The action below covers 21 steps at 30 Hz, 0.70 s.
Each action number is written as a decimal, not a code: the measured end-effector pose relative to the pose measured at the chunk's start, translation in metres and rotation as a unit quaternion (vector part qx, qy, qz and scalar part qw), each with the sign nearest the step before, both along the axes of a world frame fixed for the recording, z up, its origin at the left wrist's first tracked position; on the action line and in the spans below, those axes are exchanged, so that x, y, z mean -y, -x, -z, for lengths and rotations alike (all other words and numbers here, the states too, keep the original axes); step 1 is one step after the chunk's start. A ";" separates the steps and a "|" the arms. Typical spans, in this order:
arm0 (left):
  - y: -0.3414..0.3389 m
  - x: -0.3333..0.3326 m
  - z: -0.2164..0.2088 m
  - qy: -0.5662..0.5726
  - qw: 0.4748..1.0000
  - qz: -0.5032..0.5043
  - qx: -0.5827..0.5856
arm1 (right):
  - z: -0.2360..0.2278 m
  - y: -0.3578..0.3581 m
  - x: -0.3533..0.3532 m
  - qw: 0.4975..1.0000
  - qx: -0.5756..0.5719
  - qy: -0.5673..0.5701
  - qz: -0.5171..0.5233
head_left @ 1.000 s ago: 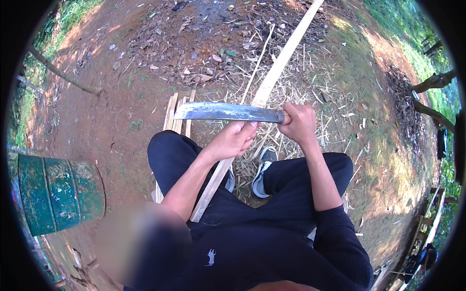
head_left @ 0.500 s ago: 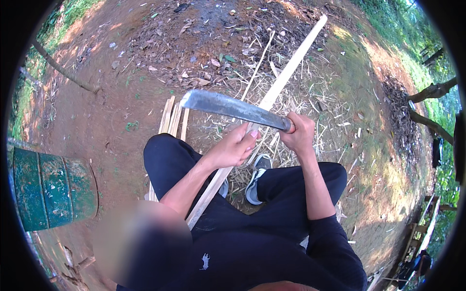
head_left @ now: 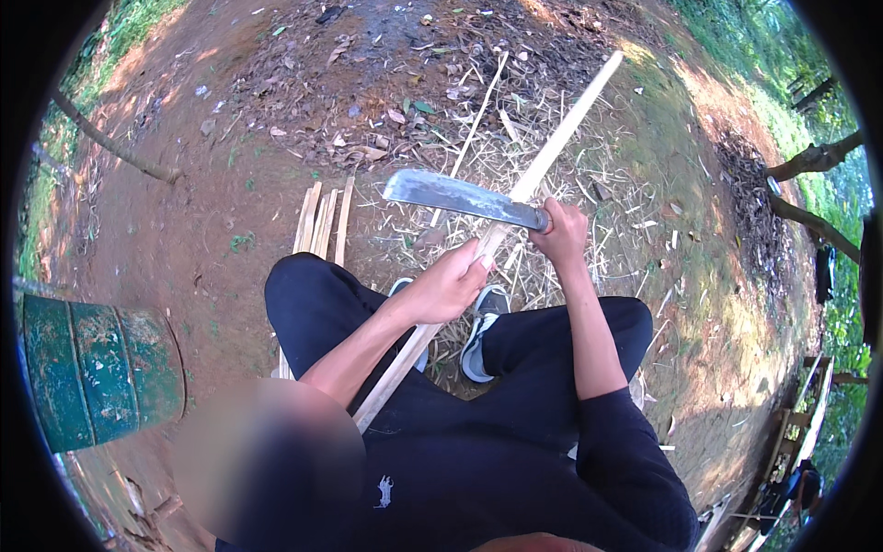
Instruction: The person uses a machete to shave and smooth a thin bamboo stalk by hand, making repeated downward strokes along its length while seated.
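My left hand [head_left: 450, 283] is wrapped round a long pale strip of split wood or bamboo [head_left: 563, 138]. The strip slants from my lap up toward the far right, its far end raised above the ground. In my right hand [head_left: 563, 232] is the handle of a machete [head_left: 460, 195], fingers closed on it. Its broad, dark steel blade points left and lies across the strip just beyond my left hand. Whether the edge touches the wood I cannot tell.
Several cut strips [head_left: 322, 219] lie beside my left knee. Shavings [head_left: 543, 267] and a thin loose sliver [head_left: 476, 129] litter the ground ahead, with dry leaves [head_left: 368, 138] beyond. A green metal drum [head_left: 101, 368] is at the left. Bare branches [head_left: 814, 221] stand at the right.
The machete and my right hand have shifted along the strip toward me and a little right. The strip's far end has dropped slightly. My left hand keeps its grip.
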<state>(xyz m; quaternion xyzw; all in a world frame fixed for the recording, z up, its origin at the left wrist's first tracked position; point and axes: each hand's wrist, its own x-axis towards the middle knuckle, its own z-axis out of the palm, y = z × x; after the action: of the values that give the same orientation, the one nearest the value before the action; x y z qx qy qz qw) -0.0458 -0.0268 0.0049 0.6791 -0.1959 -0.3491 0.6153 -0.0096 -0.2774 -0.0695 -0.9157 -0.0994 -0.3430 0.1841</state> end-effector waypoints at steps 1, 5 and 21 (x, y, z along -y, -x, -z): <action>0.002 -0.003 -0.004 0.009 0.999 -0.001 -0.046 | 0.009 -0.005 0.007 1.000 0.007 0.003 0.003; 0.017 -0.014 0.005 0.030 0.989 0.030 -0.139 | 0.030 -0.036 0.111 0.893 -0.174 -0.195 0.367; -0.010 -0.002 0.011 0.100 0.979 -0.050 -0.172 | -0.022 0.013 -0.019 0.991 -0.121 -0.059 -0.022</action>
<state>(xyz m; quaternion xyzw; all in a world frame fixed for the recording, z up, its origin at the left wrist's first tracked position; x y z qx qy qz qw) -0.0355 -0.0246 -0.0059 0.5529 -0.0867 -0.4084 0.7211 -0.0224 -0.2587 -0.0479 -0.9356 -0.0756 -0.2311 0.2561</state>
